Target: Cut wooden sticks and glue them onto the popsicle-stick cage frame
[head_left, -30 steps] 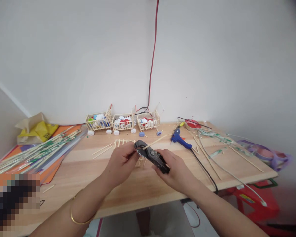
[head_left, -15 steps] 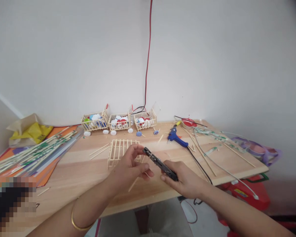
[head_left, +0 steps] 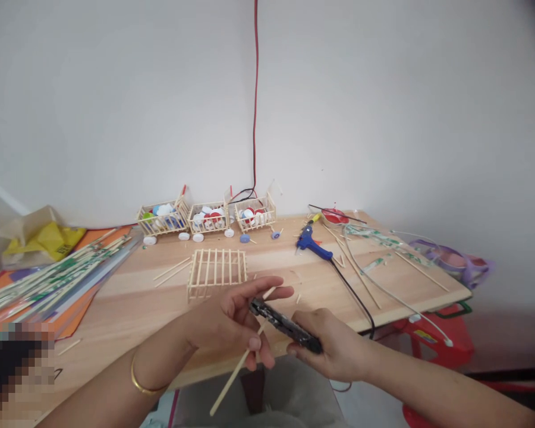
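My left hand [head_left: 232, 315] pinches a thin wooden stick [head_left: 230, 381] between thumb and fingers. The stick slants from the lower left up past the fingertips. Closed around the handles of a dark pliers-like cutter [head_left: 289, 328], my right hand [head_left: 332, 345] holds its head against the stick, close to the left fingers. Whether the jaws grip the stick is hard to see. Behind my left hand lies a small slatted wooden frame [head_left: 218, 267] on the wooden table [head_left: 134, 309], its near right part hidden by the hand.
Three little stick carts [head_left: 208, 220] filled with bottle caps stand along the wall. A blue glue gun [head_left: 314, 245] with a black cable lies right of centre. Wrapped sticks [head_left: 75, 267] spread over the left side. A red stool [head_left: 446, 339] is beyond the right edge.
The stick now slants clear through my left fingers, its lower end out past the table edge. Both hands and the cutter have come slightly lower. The view has shifted a little right.
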Demonstrator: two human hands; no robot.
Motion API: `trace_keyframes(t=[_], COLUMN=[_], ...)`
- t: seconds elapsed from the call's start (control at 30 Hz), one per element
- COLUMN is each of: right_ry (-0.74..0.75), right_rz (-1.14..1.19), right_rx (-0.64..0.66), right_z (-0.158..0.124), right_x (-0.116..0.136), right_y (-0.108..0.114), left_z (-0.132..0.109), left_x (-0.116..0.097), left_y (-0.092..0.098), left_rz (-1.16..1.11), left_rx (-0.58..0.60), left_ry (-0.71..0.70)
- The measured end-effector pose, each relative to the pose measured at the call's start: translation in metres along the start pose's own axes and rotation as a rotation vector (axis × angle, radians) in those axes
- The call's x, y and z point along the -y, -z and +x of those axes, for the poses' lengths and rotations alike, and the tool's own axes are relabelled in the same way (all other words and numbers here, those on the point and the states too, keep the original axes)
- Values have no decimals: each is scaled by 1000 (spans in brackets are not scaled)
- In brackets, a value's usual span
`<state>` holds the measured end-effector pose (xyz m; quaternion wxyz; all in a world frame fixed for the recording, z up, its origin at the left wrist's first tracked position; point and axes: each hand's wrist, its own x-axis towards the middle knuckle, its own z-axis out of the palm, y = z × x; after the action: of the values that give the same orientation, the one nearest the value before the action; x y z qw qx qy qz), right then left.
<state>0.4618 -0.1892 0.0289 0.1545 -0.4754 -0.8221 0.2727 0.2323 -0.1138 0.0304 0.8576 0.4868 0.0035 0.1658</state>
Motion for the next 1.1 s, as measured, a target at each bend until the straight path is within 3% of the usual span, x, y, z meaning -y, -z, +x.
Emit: trace_keyframes(t=[0.1,0.2,0.3,0.37,0.43,0.53,0.6,0.7,0.8,0.93,1.1], right_ry=[5,112,135,19,-200,-497,-589,-584,-521,-505,-835], right_rz=[-6,39,72,49,-38,-246,-392,-555,-543,-404,-424], right_rx=[4,29,-28,-153,-270,-305,-312,-345,-369,-434,-478], right_z=[5,7,9,12,18,30,39,50,57,61,64], right_x=[-6,-16,-29,-40,-50,-66,-75,-84,-93,-119,-172], right_y=[6,17,28,33,35,32,27,20,26,61,108], left_z=[-1,-3,-4,-1,8,29,47,73,93,106,105], left_x=[-2,-10,-20,-24,-22,-9,2,16,25,35,43], left_y=[3,2,0,-2,-5,-9,-8,4,22,40,44], left_rz=[-2,56,204,286,352,523,763,1230,1359,1449,1505], left_rx=[-42,-96,-240,-396,-561,-703,-715,-706,-760,-731,-738], left_ry=[-20,-39,-89,-122,-114,-35,21,99,63,3,9])
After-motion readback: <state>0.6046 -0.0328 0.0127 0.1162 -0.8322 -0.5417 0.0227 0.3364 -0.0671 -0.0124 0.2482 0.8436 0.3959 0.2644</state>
